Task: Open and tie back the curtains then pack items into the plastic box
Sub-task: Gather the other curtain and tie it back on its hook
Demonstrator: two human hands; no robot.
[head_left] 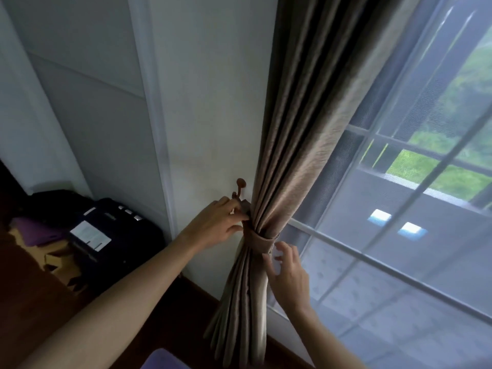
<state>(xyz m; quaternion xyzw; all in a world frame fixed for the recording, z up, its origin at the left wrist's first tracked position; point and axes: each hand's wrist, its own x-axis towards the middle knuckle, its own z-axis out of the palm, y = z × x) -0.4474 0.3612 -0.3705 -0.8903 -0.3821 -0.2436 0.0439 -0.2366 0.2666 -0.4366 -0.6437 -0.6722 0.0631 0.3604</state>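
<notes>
The left hand point(222, 225) is found at the left edge of the gathered curtain point(279, 155), its fingers curled and pinching the end of the tieback point(262, 239) just below the wall hook point(240, 187). The right hand point(288, 272) is held just right of the bundle, below the tieback, with fingers spread and relaxed; its fingertips are near the fabric, but contact cannot be confirmed.

The curtain is drawn to the left side of the window point(399, 195) and cinched at mid-height by the tieback, which is wrapped around the folds. Below the band the folds are seen to flare out toward the wooden floor point(40, 302). The hook is fixed to the white wall point(213, 102), just left of the curtain.

A dark suitcase point(111, 235) is noted at far left on the floor, well apart from both hands.
</notes>
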